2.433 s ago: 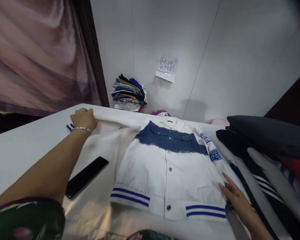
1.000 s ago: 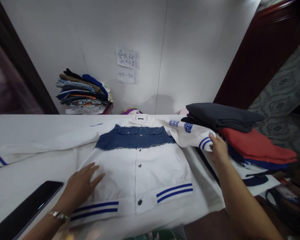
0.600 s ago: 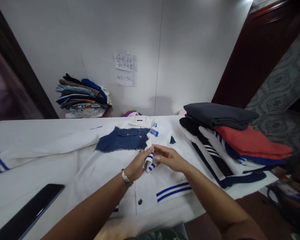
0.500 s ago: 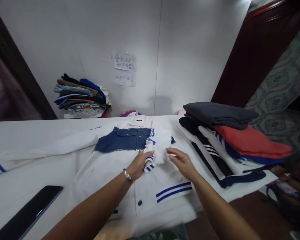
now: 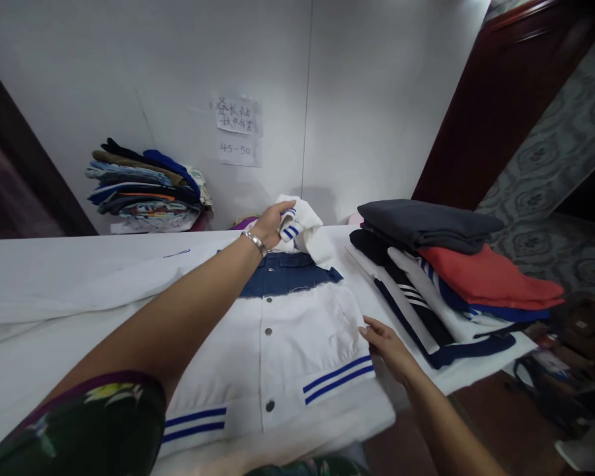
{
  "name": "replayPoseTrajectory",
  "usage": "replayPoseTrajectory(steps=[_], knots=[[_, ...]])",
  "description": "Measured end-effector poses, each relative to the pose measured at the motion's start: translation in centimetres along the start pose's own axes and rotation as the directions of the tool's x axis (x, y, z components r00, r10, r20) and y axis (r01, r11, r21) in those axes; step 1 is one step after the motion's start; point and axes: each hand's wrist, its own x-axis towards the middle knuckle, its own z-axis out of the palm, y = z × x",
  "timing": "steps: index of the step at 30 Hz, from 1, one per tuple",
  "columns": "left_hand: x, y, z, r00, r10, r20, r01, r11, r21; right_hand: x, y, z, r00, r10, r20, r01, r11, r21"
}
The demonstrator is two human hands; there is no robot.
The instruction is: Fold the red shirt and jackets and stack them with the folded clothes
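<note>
A white button-front jacket (image 5: 238, 357) lies front up on the table, with a denim panel across the chest and blue stripes at its hem. My left hand (image 5: 270, 225) is closed on the striped cuff of one sleeve (image 5: 312, 231), holding it up near the collar, which is mostly hidden. At the jacket's right side edge, just above the hem stripes, my right hand (image 5: 389, 344) pinches the fabric between thumb and fingers. The other sleeve stretches out to the left, partly behind my left forearm.
On the right of the white table (image 5: 476, 377) lie folded clothes, with a dark grey garment (image 5: 426, 225) and a red garment (image 5: 490, 277) on top. A tall clothes stack (image 5: 146, 185) stands at the back left. Handwritten paper signs (image 5: 238, 116) are on the wall.
My left hand has carried the sleeve cuff up and away from me, from mid-jacket toward the collar. My right hand has gone from hovering open to the jacket's side edge.
</note>
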Motion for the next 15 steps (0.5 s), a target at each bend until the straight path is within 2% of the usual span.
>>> replayPoseTrajectory(steps=[3,6,10,13,15], knots=[[1.8,2.7,0.2,0.994,0.107,-0.002,-0.107,0.994,-0.033,0.1,-1.8,1.9,0.995,-0.044,0.088,0.045,0.999,-0.017],[2.7,5.4,-0.6,0.982,0.189,-0.029,-0.19,0.979,-0.072,0.3,-3.0,4.9,0.969,-0.14,0.203,0.17,0.976,-0.136],[2.6,8.2,-3.1,0.96,0.258,-0.105,-0.267,0.96,-0.079,1.2,-3.3,10.4,0.888,-0.194,0.417,0.361,0.856,-0.371],[2.1,9.0,-5.5,0.958,0.232,-0.171,-0.241,0.97,-0.032,2.0,-2.2,14.2,0.817,-0.138,0.56,0.447,0.764,-0.465],[1.7,9.0,-7.1,0.956,0.21,-0.207,-0.215,0.977,-0.003,2.2,-1.1,15.8,0.78,-0.097,0.618,0.483,0.722,-0.496]])
